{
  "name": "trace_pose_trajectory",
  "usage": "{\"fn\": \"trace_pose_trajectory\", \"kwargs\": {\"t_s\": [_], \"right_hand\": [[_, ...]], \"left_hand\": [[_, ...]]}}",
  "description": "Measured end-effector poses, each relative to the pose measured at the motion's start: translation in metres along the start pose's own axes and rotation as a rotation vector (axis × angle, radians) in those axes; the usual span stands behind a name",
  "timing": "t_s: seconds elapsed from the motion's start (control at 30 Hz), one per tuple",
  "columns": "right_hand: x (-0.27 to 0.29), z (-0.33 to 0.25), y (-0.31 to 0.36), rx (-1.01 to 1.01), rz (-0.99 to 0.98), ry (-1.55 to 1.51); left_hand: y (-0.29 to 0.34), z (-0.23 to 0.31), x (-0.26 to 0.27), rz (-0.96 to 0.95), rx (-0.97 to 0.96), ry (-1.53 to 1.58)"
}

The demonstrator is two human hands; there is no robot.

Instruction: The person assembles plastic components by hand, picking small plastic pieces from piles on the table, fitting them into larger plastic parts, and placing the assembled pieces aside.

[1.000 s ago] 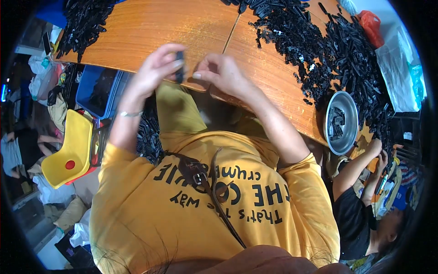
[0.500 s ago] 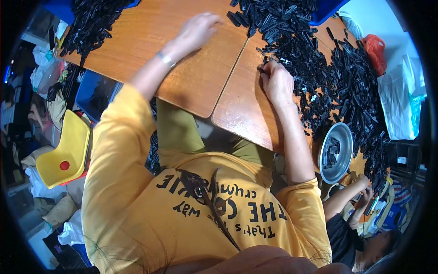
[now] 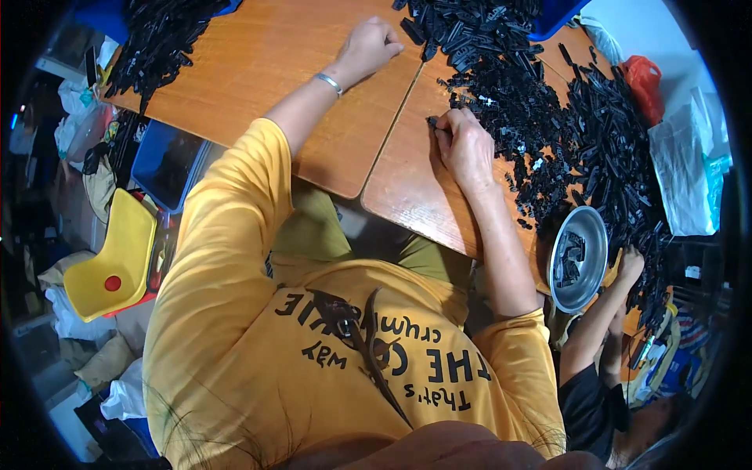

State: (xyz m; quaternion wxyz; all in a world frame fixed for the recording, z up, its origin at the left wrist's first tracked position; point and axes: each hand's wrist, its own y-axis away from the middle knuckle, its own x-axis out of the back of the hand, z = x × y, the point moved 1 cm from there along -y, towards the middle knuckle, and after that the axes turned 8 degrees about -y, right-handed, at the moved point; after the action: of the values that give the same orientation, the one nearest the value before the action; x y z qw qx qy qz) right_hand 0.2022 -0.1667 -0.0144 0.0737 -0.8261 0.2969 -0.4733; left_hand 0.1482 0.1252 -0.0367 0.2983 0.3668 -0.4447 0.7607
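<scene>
Over the wooden table (image 3: pixel 274 86), my right hand (image 3: pixel 468 149) pinches a small black plastic piece (image 3: pixel 433 122) between thumb and fingertips, beside the near edge of a heap of tiny black parts (image 3: pixel 509 110). Farther off and to the left, my left hand (image 3: pixel 370 50) is closed with curled fingers, close to a pile of longer black plastic pieces (image 3: pixel 470 35). Whatever those fingers hold, if anything, is hidden.
A steel bowl (image 3: pixel 558 294) with some black pieces stands at the right edge. Beyond it spreads another heap of black strips (image 3: pixel 607 149), where a co-worker's hand (image 3: pixel 630 265) reaches in. More black pieces (image 3: pixel 157 47) lie far left. A yellow chair (image 3: pixel 117 251) stands left.
My left hand has moved right and a little farther away, its fingers curling. My right hand has shifted slightly left with the small black piece. The co-worker's hand has moved farther into the heap.
</scene>
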Motion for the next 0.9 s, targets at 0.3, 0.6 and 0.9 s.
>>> {"fn": "trace_pose_trajectory", "kwargs": {"t_s": [0.3,0.6,0.9], "right_hand": [[0.001,-0.021,0.01,0.015,-0.017,-0.076],[0.013,-0.068,-0.012,0.049,0.158,-0.319],[0.023,-0.08,-0.019,0.145,0.279,-0.376]], "left_hand": [[0.037,0.004,0.027,0.037,0.302,-0.035],[0.082,0.027,0.044,-0.271,0.624,1.644],[0.101,0.086,0.075,-0.354,0.591,1.794]]}}
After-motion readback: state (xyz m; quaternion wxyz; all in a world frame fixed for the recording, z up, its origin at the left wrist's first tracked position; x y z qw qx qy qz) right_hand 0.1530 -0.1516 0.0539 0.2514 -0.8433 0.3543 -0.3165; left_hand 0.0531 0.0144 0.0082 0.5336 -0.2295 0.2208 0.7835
